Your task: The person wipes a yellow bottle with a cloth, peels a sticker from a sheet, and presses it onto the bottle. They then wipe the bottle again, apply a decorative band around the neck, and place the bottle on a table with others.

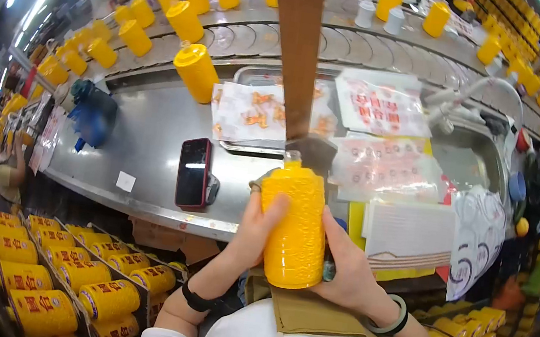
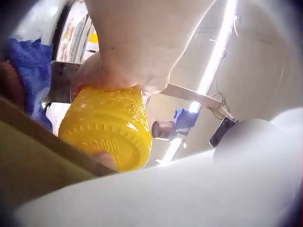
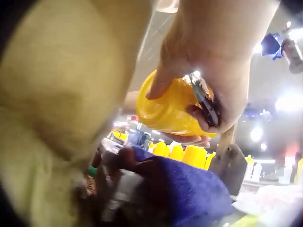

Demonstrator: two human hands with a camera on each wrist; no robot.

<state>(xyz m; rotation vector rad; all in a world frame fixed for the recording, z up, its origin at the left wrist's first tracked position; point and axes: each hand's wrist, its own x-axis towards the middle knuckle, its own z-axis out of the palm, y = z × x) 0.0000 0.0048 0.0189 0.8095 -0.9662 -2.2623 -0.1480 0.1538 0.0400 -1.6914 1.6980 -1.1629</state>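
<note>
A yellow textured bottle with a clear neck stands between both hands, close to the person's body at the table's front edge. The left hand grips its left side, thumb lying on the front. On the other side the right hand holds the bottle low down, with a small dark tool tucked in its palm. In the left wrist view the bottle's embossed base shows below the left hand. The right wrist view has the right hand around the yellow bottle, with the dark tool against its palm.
A phone lies left of the bottle, and another yellow bottle stands farther back. Printed sheets and a paper stack lie right. A wooden post rises ahead. Labelled yellow bottles fill crates at lower left.
</note>
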